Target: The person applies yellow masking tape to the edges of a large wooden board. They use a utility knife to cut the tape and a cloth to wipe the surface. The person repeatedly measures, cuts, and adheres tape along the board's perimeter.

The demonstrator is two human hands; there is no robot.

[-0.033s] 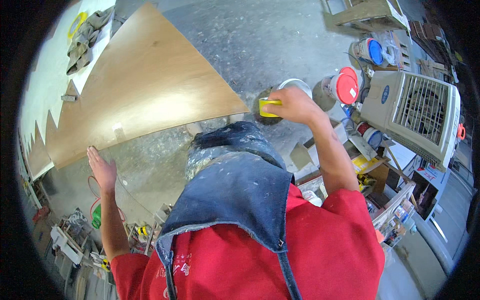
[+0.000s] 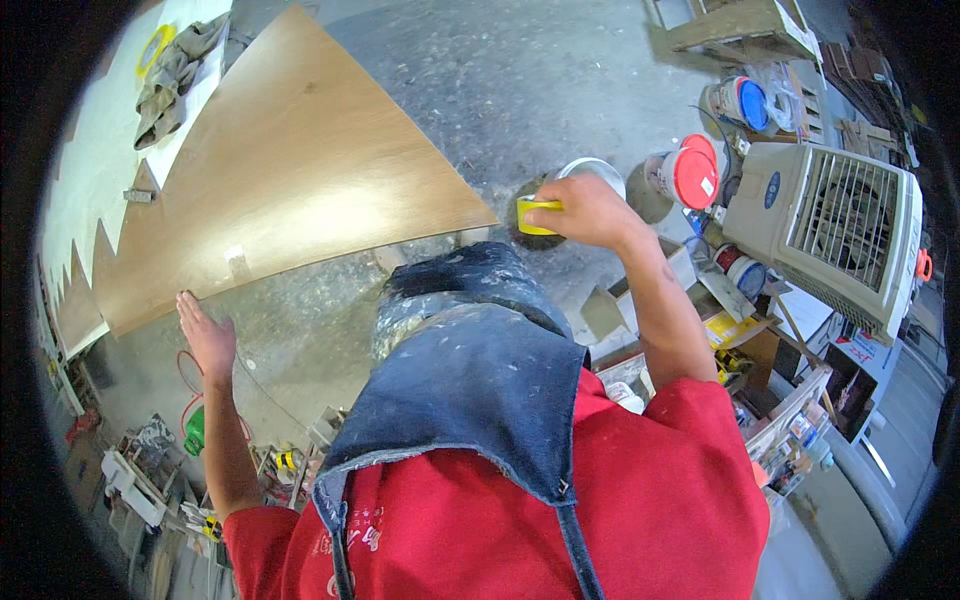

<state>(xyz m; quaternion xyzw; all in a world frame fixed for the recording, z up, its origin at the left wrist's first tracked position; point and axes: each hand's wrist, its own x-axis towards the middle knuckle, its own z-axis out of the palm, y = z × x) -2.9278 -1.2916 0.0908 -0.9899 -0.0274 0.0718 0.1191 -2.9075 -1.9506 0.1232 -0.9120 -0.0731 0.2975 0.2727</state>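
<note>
A large brown board point(image 2: 290, 150) with a glossy sheen lies to my left, its near edge running slantwise in front of me. My left hand point(image 2: 208, 335) is open, fingers stretched, its fingertips at that near edge. Beyond the board's right corner, my right hand point(image 2: 590, 212) is closed on a small yellow object point(image 2: 538, 214); its exact kind does not show, as my fingers cover part of it. Just behind this hand stands a white bucket point(image 2: 597, 170), partly hidden by it. A small grey block point(image 2: 137, 196) rests on the board's far left side.
Grey cloth point(image 2: 165, 100) and a yellow tape roll point(image 2: 155, 50) lie on a white jagged-edged sheet point(image 2: 90, 200). At right are red-lidded buckets point(image 2: 692, 175), a blue-lidded bucket point(image 2: 745, 103) and an air cooler point(image 2: 820, 230). Clutter fills both lower sides; a red hose point(image 2: 185, 370) hangs left.
</note>
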